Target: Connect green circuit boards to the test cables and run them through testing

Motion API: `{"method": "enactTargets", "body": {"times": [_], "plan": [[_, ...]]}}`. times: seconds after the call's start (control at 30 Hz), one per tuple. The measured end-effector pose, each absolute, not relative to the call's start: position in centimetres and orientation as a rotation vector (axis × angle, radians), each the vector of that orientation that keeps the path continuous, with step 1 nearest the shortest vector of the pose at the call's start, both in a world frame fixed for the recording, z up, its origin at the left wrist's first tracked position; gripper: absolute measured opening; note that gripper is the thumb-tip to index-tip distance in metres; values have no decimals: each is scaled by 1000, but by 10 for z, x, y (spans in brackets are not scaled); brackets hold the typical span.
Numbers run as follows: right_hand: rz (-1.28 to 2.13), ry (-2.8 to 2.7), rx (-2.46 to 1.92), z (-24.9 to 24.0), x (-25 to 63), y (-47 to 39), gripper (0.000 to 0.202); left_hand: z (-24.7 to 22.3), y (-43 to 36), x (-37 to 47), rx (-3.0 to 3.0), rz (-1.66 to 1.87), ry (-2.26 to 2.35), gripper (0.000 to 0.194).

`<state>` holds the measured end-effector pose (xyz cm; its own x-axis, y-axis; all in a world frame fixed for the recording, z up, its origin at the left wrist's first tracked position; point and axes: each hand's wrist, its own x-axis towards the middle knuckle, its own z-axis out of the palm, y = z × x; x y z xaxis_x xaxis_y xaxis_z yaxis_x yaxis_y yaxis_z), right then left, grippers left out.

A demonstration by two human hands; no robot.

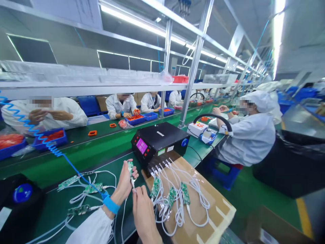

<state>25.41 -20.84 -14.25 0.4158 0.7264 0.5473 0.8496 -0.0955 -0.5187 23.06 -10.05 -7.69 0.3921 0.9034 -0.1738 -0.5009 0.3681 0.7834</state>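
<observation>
My left hand, with a blue wrist strap at its wrist, is closed around a small green circuit board held upright. Just below it, my right hand pinches the white plug of a cable at the board's lower end; whether the plug is fully seated I cannot tell. To the left, several green boards with white cables lie on the dark green bench. More boards, wired to white cables, rest on a brown cardboard sheet at the right.
A black tester box with a lit pink screen stands ahead, cables running from its side. Another black unit sits at the left. A coiled blue cord crosses the left side. Co-workers in white sit across the green conveyor and at the right.
</observation>
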Motion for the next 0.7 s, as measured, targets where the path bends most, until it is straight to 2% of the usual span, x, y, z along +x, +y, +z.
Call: {"method": "enactTargets", "body": {"times": [0.07,0.17,0.27,0.33,0.43,0.47,0.57,0.7], "plan": [[-234,-1400,-1863,-145,255,-209,39,-74,-90,229,645,1017,697,34],[-173,-1480,-1884,-156,252,-215,33,-65,-72,221,608,1139,730,31],[-15,-1464,-1920,-166,248,-226,29,-62,-65,212,741,1171,720,36],[80,-1413,-1896,-163,249,-234,19,-65,-69,210,872,1048,699,49],[113,-1321,-1822,-140,262,-247,54,-77,-84,212,1063,792,754,65],[84,-1268,-1819,-128,271,-252,57,-82,-88,213,1154,713,775,66],[-85,-1027,-1930,-99,304,-259,41,-93,-102,217,1493,535,759,57],[-125,-1016,-2129,-98,337,-248,37,-96,-120,228,1781,457,712,44]]}}
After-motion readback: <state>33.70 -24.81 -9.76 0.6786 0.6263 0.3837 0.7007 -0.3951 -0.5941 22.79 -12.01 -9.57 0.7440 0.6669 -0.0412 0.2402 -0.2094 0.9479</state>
